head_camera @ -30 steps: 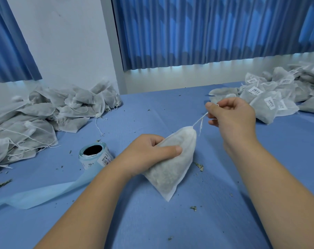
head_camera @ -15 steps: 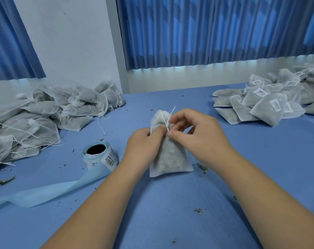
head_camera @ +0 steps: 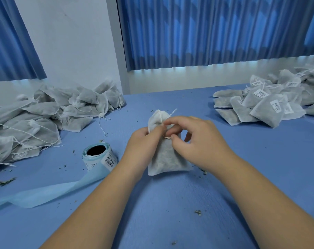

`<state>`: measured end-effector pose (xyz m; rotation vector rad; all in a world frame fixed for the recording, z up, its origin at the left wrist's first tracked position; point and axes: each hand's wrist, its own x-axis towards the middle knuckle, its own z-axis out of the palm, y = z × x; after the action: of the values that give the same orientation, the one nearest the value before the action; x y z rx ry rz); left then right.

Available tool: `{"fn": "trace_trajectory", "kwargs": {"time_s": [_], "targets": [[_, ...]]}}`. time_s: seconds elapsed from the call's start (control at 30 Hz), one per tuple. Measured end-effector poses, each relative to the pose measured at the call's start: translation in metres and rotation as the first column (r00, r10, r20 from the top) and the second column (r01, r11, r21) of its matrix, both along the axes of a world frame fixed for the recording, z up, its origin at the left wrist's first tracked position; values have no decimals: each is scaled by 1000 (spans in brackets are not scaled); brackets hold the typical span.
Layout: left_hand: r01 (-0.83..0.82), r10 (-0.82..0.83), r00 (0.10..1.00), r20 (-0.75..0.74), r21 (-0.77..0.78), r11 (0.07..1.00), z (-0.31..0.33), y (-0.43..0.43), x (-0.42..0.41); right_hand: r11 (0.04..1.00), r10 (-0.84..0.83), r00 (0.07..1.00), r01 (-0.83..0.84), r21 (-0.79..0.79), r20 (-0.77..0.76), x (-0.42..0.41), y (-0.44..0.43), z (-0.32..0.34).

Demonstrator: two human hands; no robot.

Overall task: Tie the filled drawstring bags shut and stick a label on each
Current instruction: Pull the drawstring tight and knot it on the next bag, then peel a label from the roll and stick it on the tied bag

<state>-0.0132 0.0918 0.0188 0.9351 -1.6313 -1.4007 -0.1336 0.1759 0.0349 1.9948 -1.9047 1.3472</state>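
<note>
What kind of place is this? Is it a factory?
Probably a small packing workroom, not a big factory. One blue table holds a heap of unlabelled filled bags, a heap of labelled bags and a roll of barcode labels.

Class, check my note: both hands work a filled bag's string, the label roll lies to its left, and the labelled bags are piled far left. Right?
Not quite: the head view shows the labelled bags piled far right; the far-left pile carries no visible labels. The rest stands.

Two hands, one bag, one label roll, two heaps, seemingly dozens
</note>
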Motion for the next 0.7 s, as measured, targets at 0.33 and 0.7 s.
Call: {"fn": "trace_trajectory", "kwargs": {"time_s": [0.33, 0.7], "targets": [[-53, 53, 998, -17, -4, 999, 5, 2, 5, 998, 43, 990, -37, -49, 135, 0, 1, -4], [-235, 251, 956, 153, -114, 965, 20, 7, 85, 984, 139, 965, -160, 79, 224, 15, -9, -18]]}}
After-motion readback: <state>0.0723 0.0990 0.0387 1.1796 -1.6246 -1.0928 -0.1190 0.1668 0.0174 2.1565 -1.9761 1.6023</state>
